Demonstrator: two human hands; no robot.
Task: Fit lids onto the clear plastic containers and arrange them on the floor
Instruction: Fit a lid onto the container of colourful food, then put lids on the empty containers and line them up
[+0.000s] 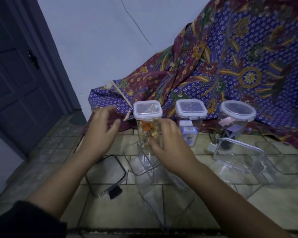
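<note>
A: Clear plastic everywhere. Three lidded jars stand in a row along the edge of the patterned cloth (230,57), which looks like the tidy line being built up on the tiled floor (205,206)

B: And the hands?

A: Right hand (169,146) is wrapped around the lower body of the left jar (147,124), the one with the orange and yellow bits inside, fingers curled onto its side. Its lid (147,110) already sits on top, so I'd guess the hold is just to nudge it into place

B: Left hand?

A: Left hand (101,129) hovers beside that jar, fingers spread and empty, touching nothing, blurred a little

B: What's left?

A: An empty tub (143,164) lies tipped just below the right hand, a black-rimmed lid (105,174) lies flat near the left forearm, and another open tub (239,162) sits off to the right. Those seem to need lids next
</note>
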